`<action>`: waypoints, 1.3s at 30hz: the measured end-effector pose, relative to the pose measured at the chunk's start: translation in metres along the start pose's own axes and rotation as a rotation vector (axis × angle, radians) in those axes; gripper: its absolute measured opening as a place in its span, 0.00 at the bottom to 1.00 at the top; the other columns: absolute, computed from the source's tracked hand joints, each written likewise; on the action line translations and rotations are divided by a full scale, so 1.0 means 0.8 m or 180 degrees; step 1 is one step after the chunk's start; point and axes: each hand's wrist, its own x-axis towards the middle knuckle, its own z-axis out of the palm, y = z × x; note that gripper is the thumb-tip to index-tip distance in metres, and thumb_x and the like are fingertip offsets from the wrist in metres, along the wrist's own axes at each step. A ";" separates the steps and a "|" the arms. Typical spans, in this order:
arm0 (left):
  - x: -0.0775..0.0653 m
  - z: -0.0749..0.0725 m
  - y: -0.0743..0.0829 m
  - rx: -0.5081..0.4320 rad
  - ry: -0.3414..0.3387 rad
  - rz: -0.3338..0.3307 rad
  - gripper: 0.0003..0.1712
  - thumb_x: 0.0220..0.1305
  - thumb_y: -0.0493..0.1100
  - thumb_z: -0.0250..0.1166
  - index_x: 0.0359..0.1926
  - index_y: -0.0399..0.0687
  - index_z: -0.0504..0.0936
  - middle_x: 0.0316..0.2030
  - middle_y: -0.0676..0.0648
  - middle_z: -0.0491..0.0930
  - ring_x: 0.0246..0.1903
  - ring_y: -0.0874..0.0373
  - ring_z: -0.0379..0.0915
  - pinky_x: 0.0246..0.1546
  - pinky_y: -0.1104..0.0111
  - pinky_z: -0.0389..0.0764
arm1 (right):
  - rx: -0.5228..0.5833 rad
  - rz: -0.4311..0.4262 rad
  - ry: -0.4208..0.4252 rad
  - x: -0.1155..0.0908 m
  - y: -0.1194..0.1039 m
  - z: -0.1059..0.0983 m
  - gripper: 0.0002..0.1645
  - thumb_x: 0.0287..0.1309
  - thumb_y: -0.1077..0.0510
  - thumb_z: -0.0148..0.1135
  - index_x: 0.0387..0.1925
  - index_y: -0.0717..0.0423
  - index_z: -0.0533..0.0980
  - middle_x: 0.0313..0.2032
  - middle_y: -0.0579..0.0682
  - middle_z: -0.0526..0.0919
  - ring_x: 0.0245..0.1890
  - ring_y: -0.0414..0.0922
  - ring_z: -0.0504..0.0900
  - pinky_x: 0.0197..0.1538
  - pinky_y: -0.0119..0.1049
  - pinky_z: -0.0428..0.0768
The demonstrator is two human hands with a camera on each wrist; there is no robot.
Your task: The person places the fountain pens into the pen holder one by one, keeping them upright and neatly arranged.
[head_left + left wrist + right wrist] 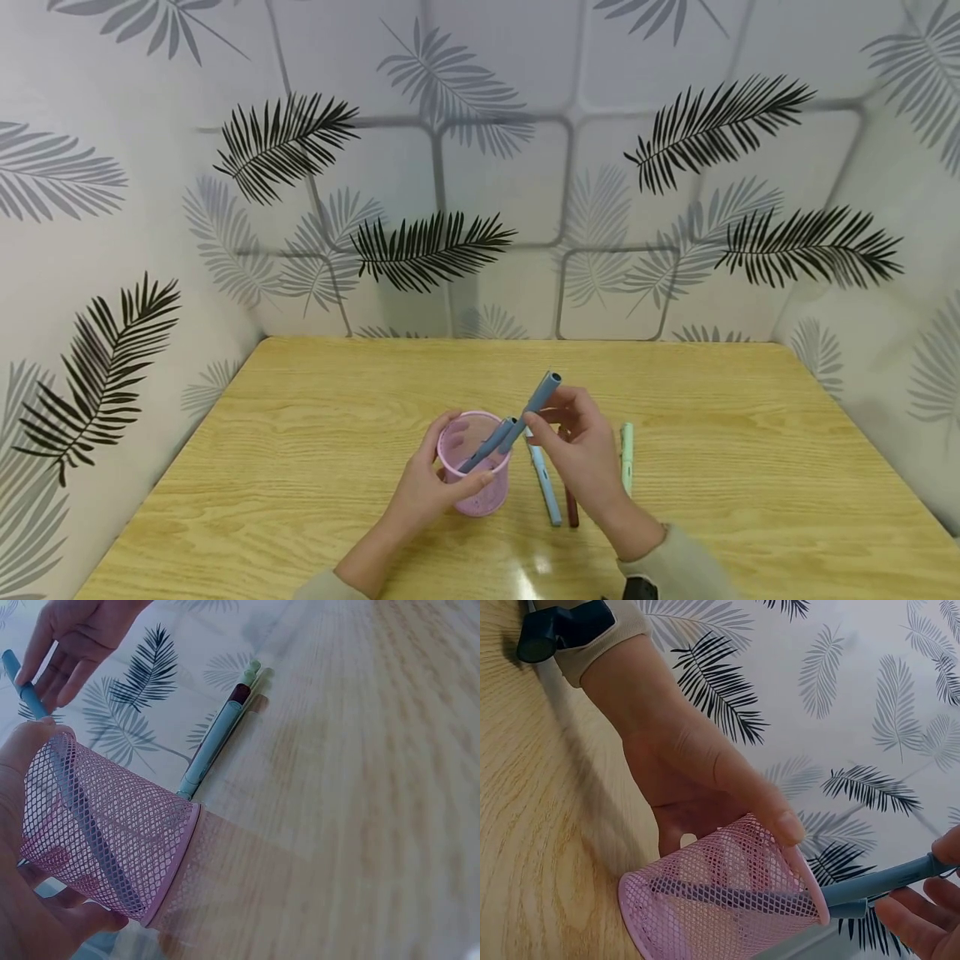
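Head view, slim pen (542, 393), perhaps greyish-blue

Left grip (429, 490) curled wide, right grip (588, 454) pinching, slightly higher, both forearms (372, 550) angled inward

The pen cup (483, 497) is pink diamond mesh; two pens (542, 393) are dusty blue, a third pen (547, 490) light blue, a fourth pen (573, 510) dark maroon, a fifth pen (627, 454) pale green. The tabletop (322, 417) is yellow with streaked wood grain. The whitish wall covering (502, 192) carries black and grey leaf prints.
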 end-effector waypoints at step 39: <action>0.004 0.000 -0.025 0.0032 0.0001 -0.0040 0.48 0.50 0.45 0.73 0.67 0.63 0.55 0.61 0.46 0.65 0.59 0.47 0.63 0.51 0.56 0.74 | -0.0762 0.0702 -0.0214 -0.019 0.035 0.004 0.05 0.56 0.64 0.64 0.35 0.55 0.76 0.40 0.53 0.79 0.34 0.46 0.78 0.28 0.32 0.77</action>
